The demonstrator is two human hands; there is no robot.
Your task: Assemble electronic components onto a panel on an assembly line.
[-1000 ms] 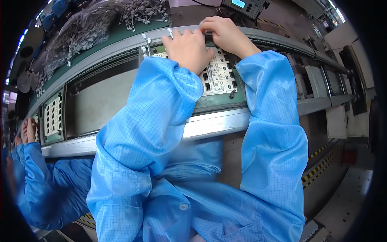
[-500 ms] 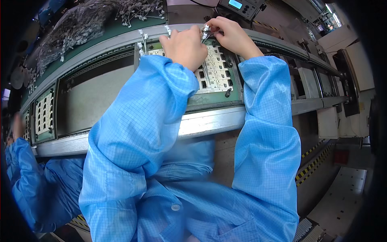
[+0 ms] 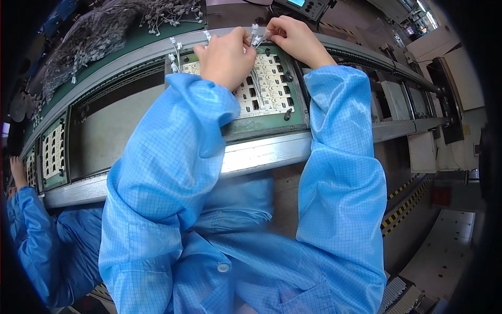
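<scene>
My left hand is closed over the upper part of a green board panel. Its thumb and forefinger pinch thin cables with white plug connectors at their upper ends. The cables hang down over the panel's rows of pale labelled modules with black parts. Just right of the connectors is my right hand, its thumb and forefinger pressed together. What lies between those fingertips is too small to make out. More white-ended cables stand up at the panel's left edge.
The panel sits in a conveyor with metal rails. Behind the left part lie a clear bag and a heap of loose cables. Another panel rests at far left, near a co-worker's hand. A device with a screen stands at the back.
My right fingertips have drawn slightly away from the connectors, which now show between my hands. The whole view has shifted a little. The co-worker's hand at far left has moved.
</scene>
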